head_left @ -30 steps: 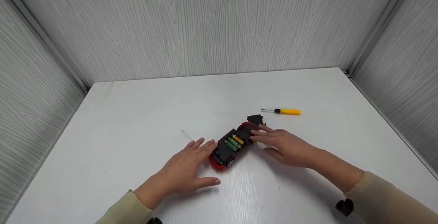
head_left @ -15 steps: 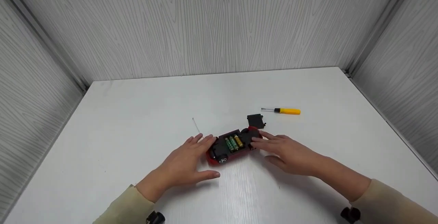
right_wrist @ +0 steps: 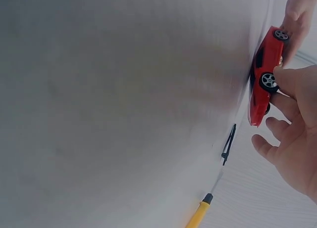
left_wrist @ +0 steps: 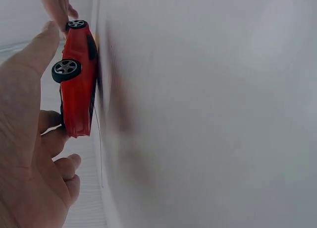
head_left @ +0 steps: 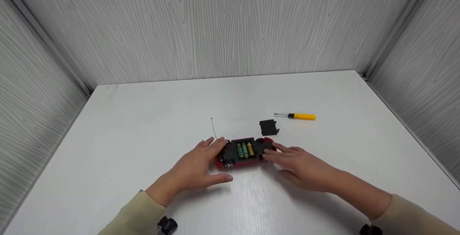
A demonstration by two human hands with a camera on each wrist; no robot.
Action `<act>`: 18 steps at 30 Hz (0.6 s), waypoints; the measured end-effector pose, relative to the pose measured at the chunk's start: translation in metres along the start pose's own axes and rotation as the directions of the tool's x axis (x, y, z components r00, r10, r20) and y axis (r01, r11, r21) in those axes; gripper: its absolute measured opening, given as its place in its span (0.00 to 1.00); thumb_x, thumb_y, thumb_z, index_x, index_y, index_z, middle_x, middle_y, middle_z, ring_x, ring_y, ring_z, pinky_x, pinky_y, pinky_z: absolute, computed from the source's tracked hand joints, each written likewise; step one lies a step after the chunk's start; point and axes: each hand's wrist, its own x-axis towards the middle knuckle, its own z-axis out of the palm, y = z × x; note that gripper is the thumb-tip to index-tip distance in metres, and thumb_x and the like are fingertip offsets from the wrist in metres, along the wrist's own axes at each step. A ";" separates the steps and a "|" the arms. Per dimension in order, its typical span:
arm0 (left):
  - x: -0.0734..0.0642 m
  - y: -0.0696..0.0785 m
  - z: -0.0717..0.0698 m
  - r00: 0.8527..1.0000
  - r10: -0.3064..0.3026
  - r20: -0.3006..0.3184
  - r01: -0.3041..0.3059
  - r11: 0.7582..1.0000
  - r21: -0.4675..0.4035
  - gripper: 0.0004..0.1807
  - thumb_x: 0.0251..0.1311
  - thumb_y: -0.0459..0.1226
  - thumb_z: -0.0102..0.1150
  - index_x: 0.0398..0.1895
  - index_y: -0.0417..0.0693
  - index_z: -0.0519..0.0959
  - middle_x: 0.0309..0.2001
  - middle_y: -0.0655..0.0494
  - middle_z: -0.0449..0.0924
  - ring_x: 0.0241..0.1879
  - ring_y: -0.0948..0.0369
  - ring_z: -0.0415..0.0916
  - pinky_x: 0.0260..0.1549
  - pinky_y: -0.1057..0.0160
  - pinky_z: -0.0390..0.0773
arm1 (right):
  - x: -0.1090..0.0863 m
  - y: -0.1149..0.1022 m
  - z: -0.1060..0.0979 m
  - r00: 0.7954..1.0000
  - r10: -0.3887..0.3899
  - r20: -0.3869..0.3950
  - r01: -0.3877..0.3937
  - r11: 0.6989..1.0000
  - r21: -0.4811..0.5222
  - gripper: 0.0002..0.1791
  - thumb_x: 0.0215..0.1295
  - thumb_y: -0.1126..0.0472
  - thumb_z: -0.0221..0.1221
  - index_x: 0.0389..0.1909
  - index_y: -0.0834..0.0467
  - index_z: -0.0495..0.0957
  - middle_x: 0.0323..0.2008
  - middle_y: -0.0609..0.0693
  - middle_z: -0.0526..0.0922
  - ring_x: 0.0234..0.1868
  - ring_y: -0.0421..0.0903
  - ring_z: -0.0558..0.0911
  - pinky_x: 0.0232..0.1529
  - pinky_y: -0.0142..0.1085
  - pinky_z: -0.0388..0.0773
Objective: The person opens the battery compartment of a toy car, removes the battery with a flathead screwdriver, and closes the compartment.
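Observation:
A red toy car (head_left: 245, 161) lies upside down on the white table, its black underside facing up. Its battery compartment is uncovered, with green and yellow batteries (head_left: 245, 150) side by side inside. My left hand (head_left: 192, 165) touches the car's left end with its fingertips, the thumb held well apart. At the right end, the extended fingers of my right hand (head_left: 305, 168) rest on the underside near a wheel. The left wrist view shows the red body (left_wrist: 78, 96) beside my left fingers. A thin wire antenna (head_left: 213, 127) sticks out behind the car.
Just behind the car's right end lies a black battery cover (head_left: 268, 127). Farther back and right is a screwdriver (head_left: 302, 116) with a yellow handle. Pale wood-grain panels (head_left: 230, 26) stand at the table's back and sides.
The car has turned clockwise from a diagonal to nearly level across the table, both hands staying on it. Its antenna swung right, and the battery cover came fully into view.

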 end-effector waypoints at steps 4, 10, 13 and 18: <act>0.001 0.000 0.000 1.000 -0.010 -0.003 0.010 1.000 -0.029 0.60 0.58 0.75 0.61 0.86 0.55 0.57 0.83 0.59 0.57 0.82 0.48 0.52 0.75 0.40 0.61 | -0.001 -0.002 0.000 1.000 0.001 0.004 -0.001 1.000 -0.004 0.33 0.77 0.62 0.62 0.80 0.49 0.68 0.78 0.47 0.69 0.81 0.55 0.62 0.72 0.60 0.68; 0.001 0.000 0.000 1.000 -0.016 -0.004 0.016 0.998 -0.065 0.60 0.57 0.76 0.60 0.86 0.56 0.56 0.83 0.59 0.57 0.82 0.47 0.51 0.75 0.40 0.61 | -0.001 -0.004 -0.002 0.999 0.025 0.034 -0.025 1.000 0.009 0.33 0.78 0.61 0.62 0.80 0.48 0.68 0.78 0.46 0.68 0.81 0.53 0.60 0.73 0.59 0.66; 0.001 0.000 0.000 1.000 -0.022 -0.006 0.021 0.997 -0.077 0.60 0.57 0.76 0.61 0.86 0.57 0.56 0.83 0.58 0.57 0.82 0.46 0.52 0.75 0.40 0.61 | -0.001 -0.004 -0.002 0.999 0.030 0.040 -0.031 0.999 0.008 0.33 0.77 0.61 0.62 0.80 0.47 0.68 0.78 0.45 0.68 0.81 0.53 0.60 0.73 0.60 0.66; 0.002 0.000 0.001 1.000 -0.029 -0.005 0.029 0.996 -0.084 0.60 0.57 0.75 0.62 0.86 0.58 0.56 0.83 0.58 0.58 0.82 0.45 0.52 0.75 0.39 0.61 | 0.000 -0.004 -0.001 0.999 0.028 0.041 -0.028 1.000 0.004 0.33 0.77 0.62 0.62 0.81 0.48 0.67 0.78 0.46 0.69 0.81 0.54 0.61 0.72 0.61 0.67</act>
